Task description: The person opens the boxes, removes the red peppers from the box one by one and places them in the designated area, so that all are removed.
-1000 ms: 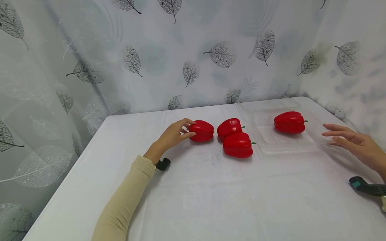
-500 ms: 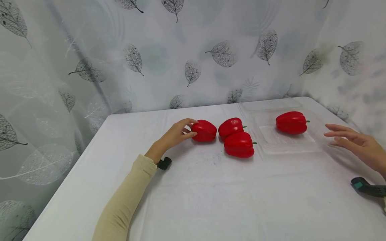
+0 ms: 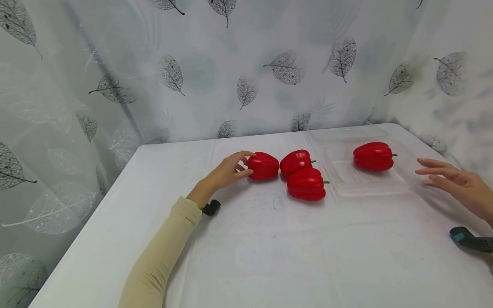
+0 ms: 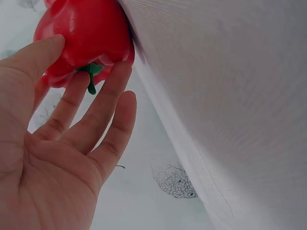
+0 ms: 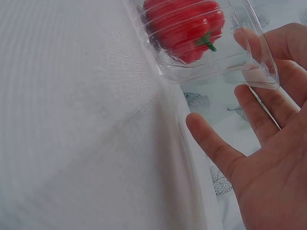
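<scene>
My left hand [image 3: 231,170] holds the stem end of a red bell pepper [image 3: 264,166] lying on the table, thumb on one side and fingers on the other. In the left wrist view the thumb presses on the pepper [image 4: 88,33], and the fingertips lie around its green stem. Two more red peppers [image 3: 306,185] lie against each other just to its right. A clear plastic box [image 3: 366,191], its lid folded back, contains one red pepper [image 3: 372,156]. My right hand [image 3: 456,182] is at the box's right side, fingers extended and holding nothing; whether they touch the box is unclear.
A white cloth covers the table [image 3: 269,256]. Behind it and at both sides hangs a leaf-printed curtain [image 3: 208,77]. The box's transparent lid [image 3: 348,133] lies toward the back edge. Dark wrist devices [image 3: 471,240] are worn on both arms.
The pepper at my left hand has shifted slightly right, toward the neighbouring two, and the hand has moved with it. The right hand keeps its place beside the box. The head view has drifted slightly.
</scene>
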A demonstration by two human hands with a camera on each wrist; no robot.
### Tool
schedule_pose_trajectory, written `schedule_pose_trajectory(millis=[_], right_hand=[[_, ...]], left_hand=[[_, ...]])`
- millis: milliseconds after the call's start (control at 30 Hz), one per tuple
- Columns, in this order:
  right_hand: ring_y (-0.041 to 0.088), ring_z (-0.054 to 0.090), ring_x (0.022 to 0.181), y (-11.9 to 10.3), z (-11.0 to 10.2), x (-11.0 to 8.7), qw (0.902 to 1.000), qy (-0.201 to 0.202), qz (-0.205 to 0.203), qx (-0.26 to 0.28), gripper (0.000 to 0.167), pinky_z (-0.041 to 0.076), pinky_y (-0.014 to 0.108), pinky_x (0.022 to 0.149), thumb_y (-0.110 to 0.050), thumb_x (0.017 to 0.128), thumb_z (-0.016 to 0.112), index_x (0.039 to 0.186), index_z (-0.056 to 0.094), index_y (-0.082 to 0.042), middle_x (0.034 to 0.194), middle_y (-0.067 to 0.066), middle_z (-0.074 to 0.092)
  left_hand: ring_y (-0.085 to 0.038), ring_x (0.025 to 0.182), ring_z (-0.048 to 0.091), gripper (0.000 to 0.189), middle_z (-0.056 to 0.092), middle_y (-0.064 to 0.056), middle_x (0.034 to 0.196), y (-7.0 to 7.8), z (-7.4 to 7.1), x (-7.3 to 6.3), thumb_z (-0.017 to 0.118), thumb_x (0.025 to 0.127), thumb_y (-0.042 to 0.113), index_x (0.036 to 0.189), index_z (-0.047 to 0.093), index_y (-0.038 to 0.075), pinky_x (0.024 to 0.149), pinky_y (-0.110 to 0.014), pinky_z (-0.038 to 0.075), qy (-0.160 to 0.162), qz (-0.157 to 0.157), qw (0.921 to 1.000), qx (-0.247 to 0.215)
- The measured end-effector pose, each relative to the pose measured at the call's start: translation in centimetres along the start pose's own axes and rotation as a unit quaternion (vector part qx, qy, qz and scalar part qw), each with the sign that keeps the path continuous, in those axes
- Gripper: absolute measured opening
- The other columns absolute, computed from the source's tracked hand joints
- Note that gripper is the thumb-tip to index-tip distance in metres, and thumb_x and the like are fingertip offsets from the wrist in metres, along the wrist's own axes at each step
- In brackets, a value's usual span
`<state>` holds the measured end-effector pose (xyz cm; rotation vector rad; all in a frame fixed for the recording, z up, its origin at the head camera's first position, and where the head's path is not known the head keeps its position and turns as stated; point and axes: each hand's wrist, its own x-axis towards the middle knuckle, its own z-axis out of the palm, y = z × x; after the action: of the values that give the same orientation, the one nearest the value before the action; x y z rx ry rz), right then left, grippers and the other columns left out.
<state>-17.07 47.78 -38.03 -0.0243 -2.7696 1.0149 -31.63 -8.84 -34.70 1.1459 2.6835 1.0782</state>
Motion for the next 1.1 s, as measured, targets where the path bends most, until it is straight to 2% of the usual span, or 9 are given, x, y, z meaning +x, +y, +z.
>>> schedule_pose_trajectory(millis=[33,100,200,267,433,567,1100], right_hand=[[-0.014,0.031,0.119,0.0,0.0,-0.01,1.0,-0.003,0.004,-0.001,0.047,0.046,0.017,0.088,-0.035,0.102,0.049,0.136,0.052,-0.003,0.153,-0.028,0.02],[-0.012,0.029,0.125,0.03,0.0,-0.03,0.9999,-0.007,0.011,-0.008,0.048,0.046,0.017,0.088,-0.037,0.102,0.048,0.137,0.051,-0.005,0.153,-0.029,0.019],[-0.01,0.028,0.129,-0.05,-0.02,-0.11,0.9999,-0.008,0.007,0.001,0.047,0.044,0.011,0.086,-0.036,0.103,0.048,0.136,0.051,-0.004,0.153,-0.029,0.02],[-0.014,0.03,0.121,-0.07,-0.07,-0.15,1.0,-0.004,0.004,-0.004,0.046,0.031,-0.002,0.066,-0.036,0.102,0.048,0.135,0.053,-0.004,0.152,-0.029,0.022],[-0.02,0.03,0.108,-0.11,-0.01,-0.23,0.9998,-0.002,-0.011,0.016,0.043,0.034,-0.002,0.067,-0.031,0.103,0.05,0.133,0.053,-0.002,0.152,-0.026,0.025],[-0.021,0.032,0.104,-0.17,0.03,-0.3,0.9995,0.001,-0.019,0.024,0.041,0.035,-0.002,0.068,-0.028,0.103,0.05,0.132,0.054,0.0,0.151,-0.026,0.027],[-0.022,0.036,0.102,-0.33,-0.02,-0.27,0.9991,0.008,-0.033,0.026,0.038,0.036,-0.002,0.068,-0.024,0.103,0.05,0.131,0.055,0.002,0.149,-0.026,0.03]], left_hand=[[-0.024,0.096,0.066,0.051,0.058,-0.013,0.117,0.0,-0.01,-0.02,0.068,0.092,0.011,0.139,0.046,0.01,0.087,-0.031,0.054,0.0,0.003,1.0,0.0],[-0.024,0.1,0.065,0.053,0.058,-0.013,0.121,-0.03,0.0,-0.02,0.067,0.093,0.011,0.14,0.046,0.01,0.088,-0.031,0.053,-0.003,0.007,1.0,-0.001],[-0.024,0.106,0.063,0.054,0.056,-0.011,0.125,-0.09,0.04,0.02,0.067,0.093,0.012,0.142,0.044,0.01,0.088,-0.032,0.053,-0.009,0.004,0.9999,-0.001],[-0.024,0.108,0.061,0.055,0.055,-0.01,0.128,-0.12,0.06,0.04,0.067,0.093,0.013,0.143,0.042,0.01,0.089,-0.033,0.052,-0.013,0.001,0.9999,-0.002],[-0.024,0.109,0.061,0.055,0.055,-0.01,0.128,-0.17,0.09,0.04,0.066,0.094,0.014,0.144,0.042,0.01,0.09,-0.034,0.051,-0.014,-0.005,0.9999,-0.001],[-0.023,0.108,0.061,0.055,0.055,-0.01,0.126,-0.18,0.07,-0.01,0.065,0.094,0.014,0.144,0.041,0.009,0.09,-0.034,0.051,-0.012,-0.005,0.9999,-0.001],[-0.024,0.111,0.059,0.051,0.056,-0.009,0.125,0.13,-0.1,-0.22,0.064,0.095,0.019,0.142,0.044,0.012,0.094,-0.043,0.05,0.019,-0.021,0.9995,0.015]])
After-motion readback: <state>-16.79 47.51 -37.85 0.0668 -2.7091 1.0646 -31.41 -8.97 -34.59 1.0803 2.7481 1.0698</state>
